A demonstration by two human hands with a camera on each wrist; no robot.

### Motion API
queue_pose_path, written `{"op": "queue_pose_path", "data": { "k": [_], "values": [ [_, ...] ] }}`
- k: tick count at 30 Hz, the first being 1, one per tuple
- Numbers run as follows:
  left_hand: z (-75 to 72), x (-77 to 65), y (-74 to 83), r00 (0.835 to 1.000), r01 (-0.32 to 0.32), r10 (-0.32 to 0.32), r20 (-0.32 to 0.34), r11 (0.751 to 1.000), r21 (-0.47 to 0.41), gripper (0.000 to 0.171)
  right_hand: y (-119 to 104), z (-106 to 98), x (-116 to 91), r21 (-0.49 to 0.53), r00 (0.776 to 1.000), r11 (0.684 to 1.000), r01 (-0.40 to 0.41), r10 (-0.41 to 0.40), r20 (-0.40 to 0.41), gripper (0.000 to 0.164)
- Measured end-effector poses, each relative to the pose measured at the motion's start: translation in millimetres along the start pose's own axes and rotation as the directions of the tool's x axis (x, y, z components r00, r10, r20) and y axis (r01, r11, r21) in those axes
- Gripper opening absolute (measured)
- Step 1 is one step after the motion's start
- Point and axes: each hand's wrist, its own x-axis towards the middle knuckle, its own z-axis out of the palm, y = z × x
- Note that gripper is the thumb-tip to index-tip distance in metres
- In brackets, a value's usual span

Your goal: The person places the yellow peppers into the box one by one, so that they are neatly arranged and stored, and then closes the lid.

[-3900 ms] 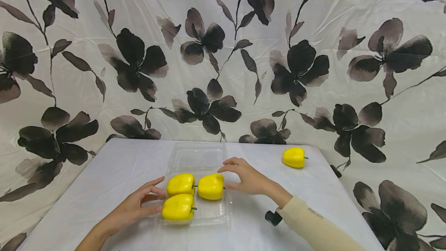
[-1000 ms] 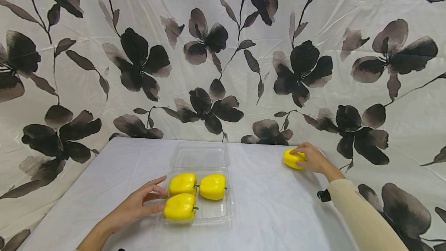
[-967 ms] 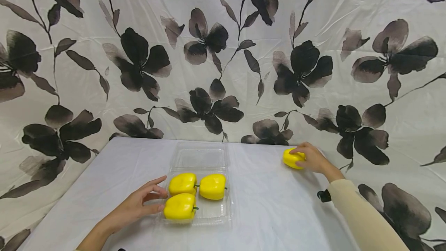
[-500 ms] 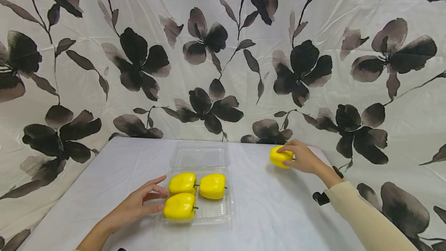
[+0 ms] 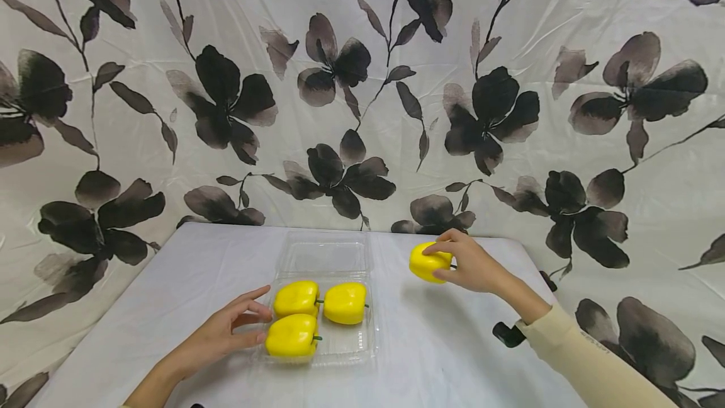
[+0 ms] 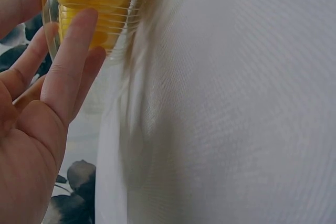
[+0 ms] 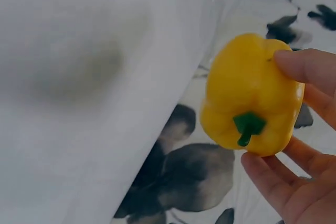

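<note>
My right hand [image 5: 474,264] holds a yellow bell pepper [image 5: 423,263] above the right part of the table, thumb and fingertips on its sides. The right wrist view shows its green stem [image 7: 249,125] pointing toward the camera. A clear plastic clamshell container [image 5: 354,346] lies with its lid [image 5: 325,259] folded back, away from me. Three more yellow bell peppers sit in it: one at back left [image 5: 296,298], one at back right [image 5: 345,303], one at front left [image 5: 291,335]. My left hand [image 5: 215,335] rests its loosely extended fingers against the container's ribbed left wall [image 6: 113,24].
A white cloth covers the table [image 5: 419,357]. Behind it hangs a pale curtain [image 5: 408,143] with dark flowers. The container's front right corner shows bare plastic. A small black object [image 5: 508,334] shows beside the right sleeve [image 5: 578,357].
My right hand went from the container to the lone bell pepper at the far right, took hold of it, and has carried it left and off the table. The left hand has stayed by the container.
</note>
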Motion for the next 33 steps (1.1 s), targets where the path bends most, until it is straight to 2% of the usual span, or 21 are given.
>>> {"op": "queue_pose_path", "data": {
  "k": [6,11,18,33],
  "values": [
    [-0.2,-0.4,0.5,1.0,-0.001,0.001,0.002,1.0,0.001,0.038,-21.0,1.1,1.2,0.013,0.998,0.998,0.056,-0.056,-0.022,0.037],
    [-0.1,0.0,0.3,1.0,0.0,0.0,0.001,1.0,0.002,0.038,-37.8,4.0,3.0,0.025,0.998,0.998,0.06,-0.059,-0.019,0.037],
    [0.8,2.3,-0.1,1.0,0.022,-0.022,-0.018,1.0,0.006,0.038,-58.6,12.9,5.5,0.045,0.997,0.996,0.082,-0.082,0.008,0.035],
    [-0.2,0.2,-4.4,1.0,-0.011,0.011,0.002,1.0,0.0,0.038,-95.5,34.3,7.9,0.099,0.988,0.987,0.128,-0.136,0.074,0.037]
  ]
}}
